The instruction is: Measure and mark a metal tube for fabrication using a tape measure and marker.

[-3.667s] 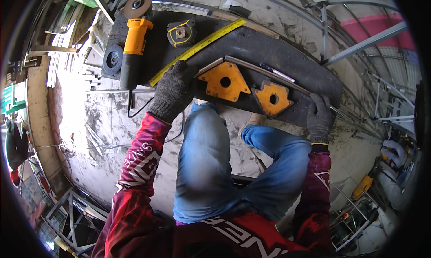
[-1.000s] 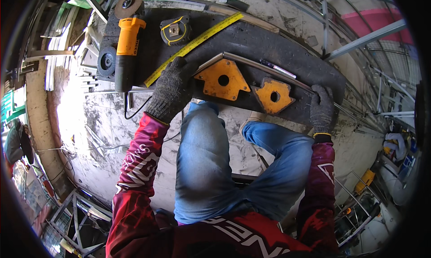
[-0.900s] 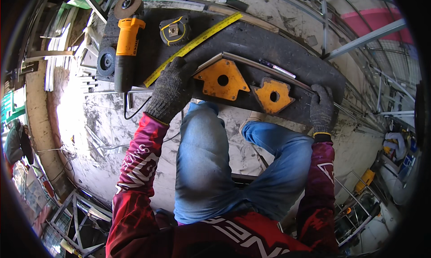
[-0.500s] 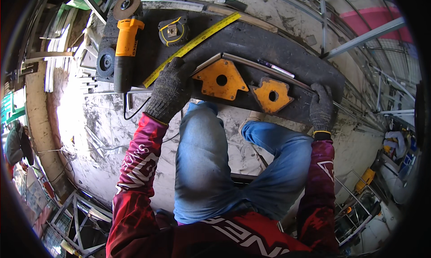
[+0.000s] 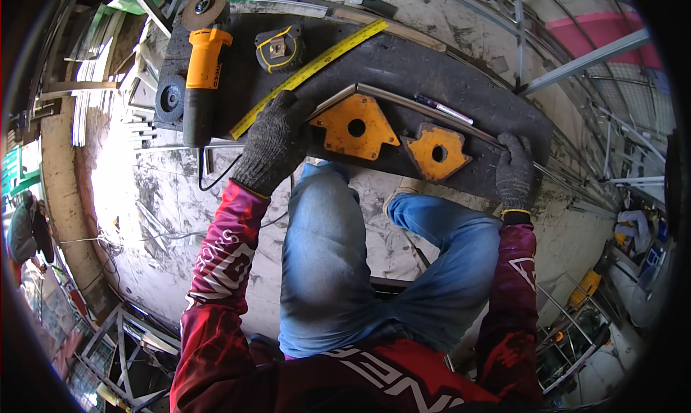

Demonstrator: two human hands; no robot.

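My left hand (image 5: 272,143), in a dark grey knit glove, is closed round the left end of a short thin metal bar (image 5: 333,100). My right hand (image 5: 515,170), gloved alike, grips the right end of a longer metal bar (image 5: 432,113). The two bars meet at an angle above an orange arrow-shaped magnetic welding holder (image 5: 374,131), whose upper edges lie along them. A smaller orange magnetic holder (image 5: 421,150) lies to its right, below the long bar. A pen (image 5: 443,109) rests just beyond that bar. My fingertips are partly hidden.
On the dark bench (image 5: 425,67) lie a yellow ruler (image 5: 317,73), a tape measure (image 5: 279,49), an orange angle grinder (image 5: 204,71) and a grinding disc (image 5: 170,98). The grinder's black cord (image 5: 216,183) hangs off the near edge. Metal frames (image 5: 586,60) stand at the far right.
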